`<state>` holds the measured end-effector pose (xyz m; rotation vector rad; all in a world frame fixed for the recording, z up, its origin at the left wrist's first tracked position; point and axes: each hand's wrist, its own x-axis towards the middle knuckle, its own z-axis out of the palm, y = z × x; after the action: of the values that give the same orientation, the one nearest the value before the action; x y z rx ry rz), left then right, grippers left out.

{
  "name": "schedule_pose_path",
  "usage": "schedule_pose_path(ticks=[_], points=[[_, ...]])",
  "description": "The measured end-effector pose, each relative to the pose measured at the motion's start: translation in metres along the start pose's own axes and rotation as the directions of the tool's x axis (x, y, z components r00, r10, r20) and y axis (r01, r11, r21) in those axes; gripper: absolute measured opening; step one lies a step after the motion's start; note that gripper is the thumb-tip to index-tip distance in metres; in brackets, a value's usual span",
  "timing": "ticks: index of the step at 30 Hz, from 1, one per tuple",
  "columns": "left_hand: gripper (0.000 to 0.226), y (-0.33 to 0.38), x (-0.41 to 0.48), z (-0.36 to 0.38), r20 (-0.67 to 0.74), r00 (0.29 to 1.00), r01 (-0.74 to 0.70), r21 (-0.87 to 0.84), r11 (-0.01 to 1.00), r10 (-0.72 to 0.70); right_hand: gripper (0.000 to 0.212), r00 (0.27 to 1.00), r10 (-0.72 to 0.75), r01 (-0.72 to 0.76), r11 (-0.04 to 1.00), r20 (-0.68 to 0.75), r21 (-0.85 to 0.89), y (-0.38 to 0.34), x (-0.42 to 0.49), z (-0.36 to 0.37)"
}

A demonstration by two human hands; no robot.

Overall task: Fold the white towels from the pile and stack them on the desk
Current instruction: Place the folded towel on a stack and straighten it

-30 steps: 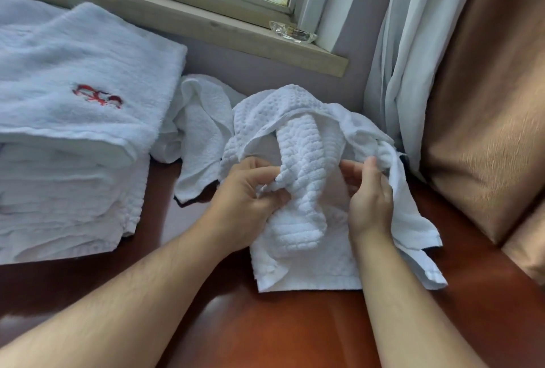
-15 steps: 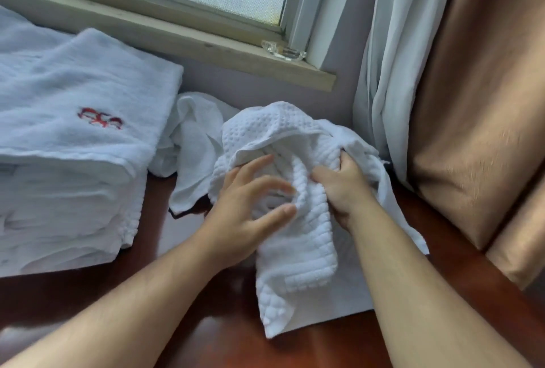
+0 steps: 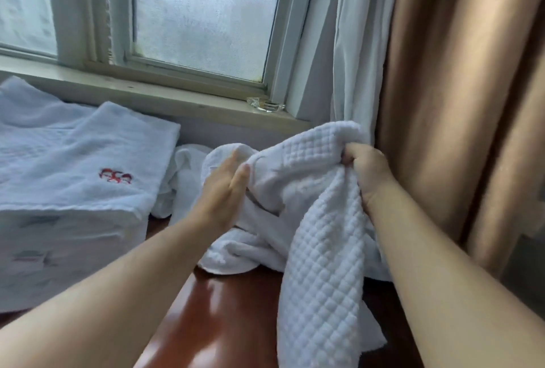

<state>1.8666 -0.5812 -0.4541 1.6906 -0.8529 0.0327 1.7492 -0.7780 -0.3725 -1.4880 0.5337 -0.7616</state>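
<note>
The right hand [image 3: 364,174] clenches the towel [image 3: 321,249] at its top, right of the stack [image 3: 82,161]; its length hangs straight down to the desk [image 3: 224,317]. The left hand [image 3: 225,190], fingers straight, rests flat against the towel's left side, nearer the stack.

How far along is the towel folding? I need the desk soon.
Done: a tall stack of folded towels sits on the desk at left. In hand: the right hand grips a waffle towel, lifted and still unfolded, while the left hand lies open against it. Left: that towel, plus crumpled towels beside the stack; how many is unclear.
</note>
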Motion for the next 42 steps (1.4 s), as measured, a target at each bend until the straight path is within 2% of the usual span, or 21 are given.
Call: schedule_pose_path(ticks=[2, 3, 5, 6, 8, 10, 14, 16, 19, 25, 31, 34, 38, 40, 42], points=[[0.057, -0.011, -0.014, 0.002, 0.054, 0.998, 0.025, 0.201, 0.979, -0.036, 0.043, 0.994, 0.106, -0.108, 0.979, -0.021, -0.171, 0.025, -0.013, -0.013], [0.058, -0.018, -0.023, 0.005, 0.073, 0.993, 0.069, 0.289, 0.955, -0.094, 0.051, 0.993, 0.115, -0.106, 0.932, 0.007, -0.345, 0.035, -0.022, -0.016], [0.071, -0.029, -0.041, 0.01, 0.092, 0.988, 0.081, 0.398, 0.914, -0.128, 0.074, 0.989, 0.106, -0.029, 0.814, 0.1, -0.58, 0.052, -0.041, -0.017], [0.077, -0.033, -0.049, 0.013, 0.093, 0.99, 0.056, 0.429, 0.901, -0.106, 0.083, 0.981, 0.095, 0.024, 0.807, 0.17, -0.591, 0.059, -0.05, -0.015], [0.085, -0.041, -0.062, 0.017, 0.078, 0.995, 0.013, 0.471, 0.882, -0.057, 0.096, 0.955, 0.099, 0.085, 0.811, 0.278, -0.579, 0.073, -0.064, -0.013], [0.093, -0.05, -0.071, 0.018, 0.101, 0.993, 0.001, 0.506, 0.863, -0.061, 0.094, 0.945, 0.124, 0.083, 0.805, 0.304, -0.587, 0.086, -0.073, -0.012], [0.101, -0.061, -0.074, 0.021, 0.194, 0.978, -0.026, 0.461, 0.887, -0.072, 0.062, 0.959, 0.064, 0.068, 0.895, 0.277, -0.441, 0.106, -0.066, -0.008], [0.102, -0.064, -0.066, 0.022, 0.187, 0.982, -0.059, 0.463, 0.884, -0.033, 0.038, 0.959, 0.016, 0.083, 0.939, 0.284, -0.334, 0.117, -0.054, -0.009], [0.107, -0.073, -0.047, 0.027, 0.168, 0.986, -0.079, 0.499, 0.863, -0.007, 0.024, 0.962, 0.006, 0.068, 0.963, 0.272, -0.261, 0.125, -0.034, -0.007], [0.113, -0.099, -0.01, 0.038, 0.11, 0.993, -0.032, 0.577, 0.816, -0.039, 0.044, 0.98, 0.042, 0.013, 0.963, 0.196, -0.27, 0.14, 0.013, 0.017], [0.107, -0.116, 0.012, 0.044, 0.064, 0.997, 0.005, 0.551, 0.835, -0.048, 0.042, 0.984, 0.047, 0.012, 0.944, 0.171, -0.33, 0.157, 0.054, 0.024], [0.107, -0.116, 0.011, 0.042, 0.1, 0.991, 0.017, 0.552, 0.834, -0.087, 0.041, 0.99, 0.069, -0.011, 0.912, 0.126, -0.411, 0.151, 0.059, 0.027], [0.107, -0.099, 0.005, 0.03, 0.154, 0.971, 0.103, 0.426, 0.899, -0.184, 0.041, 0.996, -0.032, 0.078, 0.731, 0.08, -0.678, 0.1, 0.058, 0.035], [0.097, -0.08, -0.001, 0.027, 0.088, 0.985, 0.108, 0.337, 0.935, -0.146, 0.038, 0.992, -0.122, 0.1, 0.804, 0.002, -0.587, 0.065, 0.051, 0.035], [0.086, -0.057, -0.008, 0.025, 0.028, 0.994, 0.096, 0.229, 0.969, -0.105, 0.029, 0.982, -0.164, 0.134, 0.955, -0.093, -0.264, 0.037, 0.044, 0.032]])
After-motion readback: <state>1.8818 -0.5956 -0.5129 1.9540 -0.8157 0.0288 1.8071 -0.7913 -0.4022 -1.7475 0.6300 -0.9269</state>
